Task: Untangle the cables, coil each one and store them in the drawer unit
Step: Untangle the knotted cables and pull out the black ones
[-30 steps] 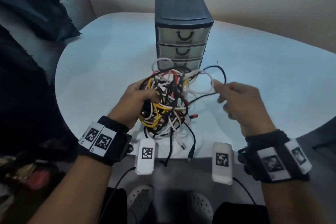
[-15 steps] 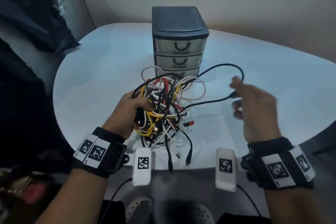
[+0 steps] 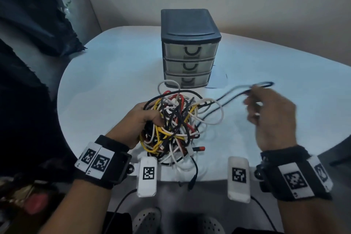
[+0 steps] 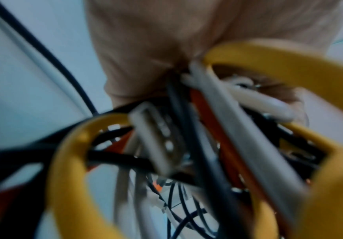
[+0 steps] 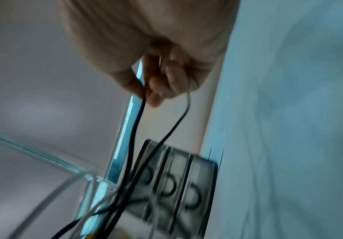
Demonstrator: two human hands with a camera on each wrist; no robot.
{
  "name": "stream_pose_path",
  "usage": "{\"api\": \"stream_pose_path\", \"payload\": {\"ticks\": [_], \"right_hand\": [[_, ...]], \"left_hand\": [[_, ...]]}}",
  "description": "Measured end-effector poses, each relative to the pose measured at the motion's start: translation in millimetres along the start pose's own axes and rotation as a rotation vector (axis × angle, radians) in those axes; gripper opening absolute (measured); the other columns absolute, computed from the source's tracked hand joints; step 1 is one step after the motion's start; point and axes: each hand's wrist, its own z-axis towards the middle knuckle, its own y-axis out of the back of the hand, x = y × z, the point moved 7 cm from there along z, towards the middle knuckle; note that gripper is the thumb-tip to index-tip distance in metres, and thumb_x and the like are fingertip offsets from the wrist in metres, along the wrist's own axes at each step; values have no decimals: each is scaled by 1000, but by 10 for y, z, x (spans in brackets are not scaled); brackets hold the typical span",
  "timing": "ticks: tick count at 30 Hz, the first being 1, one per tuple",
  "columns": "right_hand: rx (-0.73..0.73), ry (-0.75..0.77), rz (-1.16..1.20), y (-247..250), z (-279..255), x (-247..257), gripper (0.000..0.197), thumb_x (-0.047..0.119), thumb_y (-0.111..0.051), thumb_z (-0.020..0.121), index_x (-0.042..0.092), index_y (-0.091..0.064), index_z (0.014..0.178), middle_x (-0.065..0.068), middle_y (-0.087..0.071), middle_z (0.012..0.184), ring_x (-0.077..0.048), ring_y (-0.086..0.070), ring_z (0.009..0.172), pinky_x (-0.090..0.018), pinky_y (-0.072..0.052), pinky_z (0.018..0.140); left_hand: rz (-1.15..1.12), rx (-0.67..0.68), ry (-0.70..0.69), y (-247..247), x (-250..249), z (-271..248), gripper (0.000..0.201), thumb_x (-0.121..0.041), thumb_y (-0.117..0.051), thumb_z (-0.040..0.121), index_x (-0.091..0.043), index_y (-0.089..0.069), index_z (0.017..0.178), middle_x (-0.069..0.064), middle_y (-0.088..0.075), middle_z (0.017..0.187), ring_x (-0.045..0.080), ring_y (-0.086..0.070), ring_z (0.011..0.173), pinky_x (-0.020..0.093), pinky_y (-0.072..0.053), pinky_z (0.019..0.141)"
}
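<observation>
A tangle of black, white, yellow and red cables (image 3: 176, 125) sits on the white table (image 3: 106, 81) in front of the drawer unit (image 3: 190, 49). My left hand (image 3: 140, 119) grips the left side of the tangle; close up, yellow loops (image 4: 72, 161) and a white USB plug (image 4: 156, 140) fill the left wrist view. My right hand (image 3: 266, 108) is held out to the right and pinches a loop of black cable (image 3: 233, 97). Thumb and fingers (image 5: 154, 90) close on that black cable (image 5: 138, 122), which runs back to the tangle. All three drawers are closed.
The dark drawer unit (image 5: 179, 184) has translucent drawers with dark curved handles. Dark fabric (image 3: 38, 15) lies off the table's left side. Two white tagged blocks (image 3: 148, 175) hang below the wrists near the table's front edge. Loose cable ends (image 3: 191, 182) dangle over that edge.
My right hand has drawn the black cable loop farther right and away from the tangle, stretching it out. The left hand keeps its grip on the bundle.
</observation>
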Motion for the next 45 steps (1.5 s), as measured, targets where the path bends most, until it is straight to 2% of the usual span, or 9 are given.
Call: {"api": "stream_pose_path", "payload": {"ticks": [8,12,14,17,19,23,33,39,45], "right_hand": [[-172,35,-147,422,184,28,21,22,-72,86,15,-63,69,-1,-61,61,-13,-55,53,-32,-45,53],[-191,439,-617,190,-33,206,15,15,-68,86,15,-66,100,-3,-64,104,-14,-59,97,-45,-51,93],[-31,712,-832,-90,-229,294,36,18,-58,89,18,-62,125,-4,-55,133,-19,-46,127,-42,-39,108],[497,488,-966,-476,-334,-37,45,31,-42,104,32,-38,149,13,-30,158,1,-13,148,-41,-5,125],[705,327,-1074,-548,-380,-292,43,41,-35,104,38,-37,148,19,-33,156,5,-15,146,-32,4,123],[674,314,-979,-491,-304,-250,19,38,-50,100,31,-65,108,22,-66,100,9,-57,101,-1,-35,83],[140,403,-975,-133,-167,100,40,40,-66,89,27,-59,126,8,-63,116,-13,-60,103,-30,-44,87],[397,186,-698,-451,-374,-79,47,37,-59,96,38,-47,141,19,-55,131,-7,-71,68,-36,-57,75],[600,-12,-530,-571,-417,-315,67,42,-64,92,54,-27,146,44,-43,114,-4,-66,106,-37,-60,85]], "left_hand": [[-15,-130,10,131,14,20,31,-7,-59,53,-1,-57,83,8,-60,58,20,-58,46,23,-48,48],[-91,-137,5,149,16,7,35,-7,-58,54,3,-58,87,11,-59,61,21,-59,46,25,-49,48],[-63,-113,-8,153,19,4,55,-12,-65,45,10,-60,95,15,-59,67,23,-60,50,26,-50,51],[-44,-100,-41,143,19,11,66,-18,-68,42,13,-60,100,16,-62,73,25,-62,56,29,-52,56],[-56,-101,-53,130,9,16,63,-17,-68,43,11,-60,99,15,-64,73,25,-63,57,29,-53,57],[-97,-201,-75,168,-26,30,34,-7,-62,56,3,-59,89,11,-67,65,24,-65,54,27,-54,51],[-134,-572,-322,568,-167,-18,24,1,-64,83,-12,-68,102,6,-74,93,25,-70,84,35,-55,72],[73,-385,-377,381,-220,-38,39,-9,-68,64,-8,-67,103,4,-74,92,22,-69,85,33,-56,72],[113,-139,-357,231,-201,-10,49,-20,-71,50,-13,-69,98,6,-71,89,23,-66,83,35,-55,71]]}}
